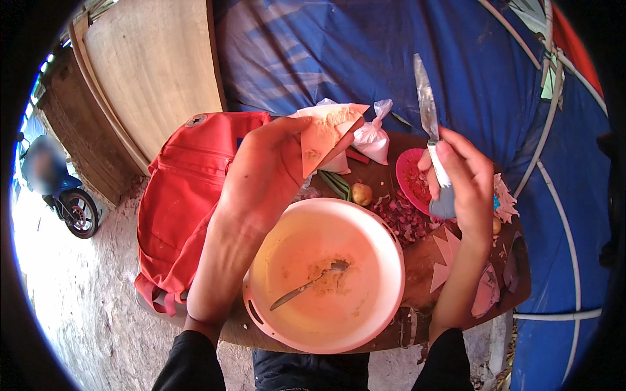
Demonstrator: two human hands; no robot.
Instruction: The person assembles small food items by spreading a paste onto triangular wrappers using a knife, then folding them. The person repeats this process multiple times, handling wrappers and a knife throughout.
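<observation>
My left hand (264, 173) is raised over the far left side of a large white bowl (385, 287). Its fingers hold a pale triangular sheet (313, 153), like a thin pastry wrapper, with a crumbly paste spread on it. On the right, my right hand (471, 186) grips a table knife (426, 107) by its white and grey handle, the blade pointing up. Knife and sheet are apart. Inside the bowl a metal spoon (300, 292) rests in a smear of brownish mixture.
A red backpack (179, 189) lies left of the bowl on the brown table (515, 296). Beyond are a tied plastic bag of white powder (373, 140), a potato (361, 193), chopped reddish pieces (398, 218) and a pink dish (411, 173). Cut triangular sheets (446, 254) lie at right.
</observation>
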